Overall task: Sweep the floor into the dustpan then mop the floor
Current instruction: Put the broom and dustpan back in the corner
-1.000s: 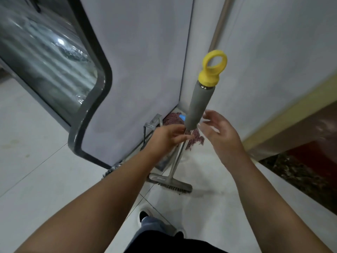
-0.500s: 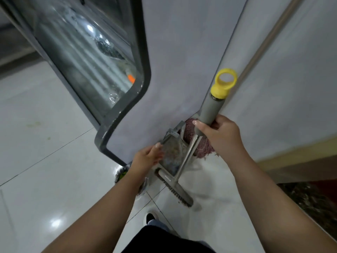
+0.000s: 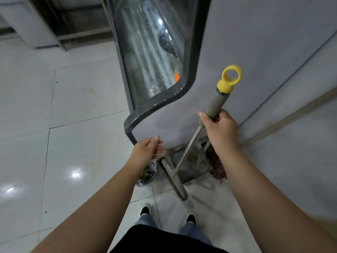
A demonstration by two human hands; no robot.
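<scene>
Item: broom (image 3: pixel 189 148), long-handled, held in a corner between a grey cabinet side (image 3: pixel 228 42) and the wall.

Grip: right hand (image 3: pixel 218 128) was wrapped round the grey foam sleeve of the handle, just below the yellow hanging ring (image 3: pixel 231 77). Left hand (image 3: pixel 145 149) was pinching a thin pale cord or string near the broom head (image 3: pixel 173 178); what the cord joined to could not be told.

Risks, as judged: the cord might snag on the broom head if the handle was lifted while the pinch held. The dustpan (image 3: pixel 193 161), standing behind the shaft, could be knocked over by a careless pull. The foil dish of scraps (image 3: pixel 147 174) lay on the floor close beside the broom head and might be swept or kicked, spilling its contents.

Appearance: metal shaft, tilted; narrow grey head with short dark bristles, resting on glossy white tile (image 3: pixel 82 161) just ahead of the person's shoes. A reddish string mop head (image 3: pixel 218 170) lay behind, in the corner. Sweeping looked not yet begun.
</scene>
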